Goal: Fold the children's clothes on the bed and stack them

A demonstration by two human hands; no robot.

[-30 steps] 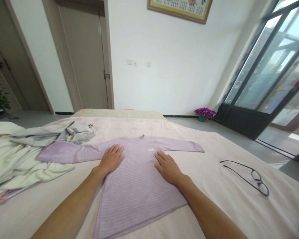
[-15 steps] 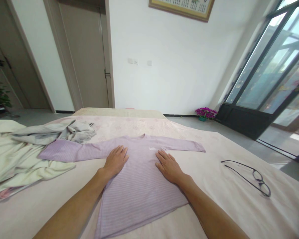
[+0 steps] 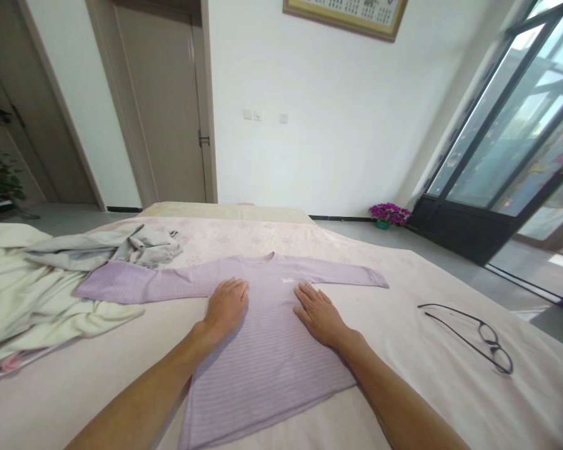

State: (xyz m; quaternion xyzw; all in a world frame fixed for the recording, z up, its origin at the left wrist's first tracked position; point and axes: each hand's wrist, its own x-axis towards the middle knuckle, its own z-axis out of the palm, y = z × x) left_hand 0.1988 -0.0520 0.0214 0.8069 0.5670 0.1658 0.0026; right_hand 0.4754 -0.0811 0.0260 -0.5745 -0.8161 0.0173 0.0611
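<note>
A lilac striped long-sleeved shirt (image 3: 267, 350) lies spread on the bed, neckline away from me and both sleeves stretched out sideways. Small white lettering marks its chest. My left hand (image 3: 228, 303) rests on the shirt's left side just below the sleeve, fingers together and slightly bent, holding nothing. On the other side my right hand (image 3: 318, 312) lies flat on the chest below the lettering, fingers stretched out. The end of the left sleeve overlaps the pile of clothes.
Cream cloth (image 3: 9, 281) and a grey garment (image 3: 103, 247) are heaped at the left of the pink bedsheet (image 3: 385, 350). Black-framed glasses (image 3: 490, 340) lie at the right. Beyond the bed are a potted purple flower (image 3: 389, 214), a door (image 3: 162, 100) and glass doors (image 3: 492, 125).
My left hand has shifted slightly right on the shirt, its fingers more drawn together. My right hand and the shirt have stayed in place.
</note>
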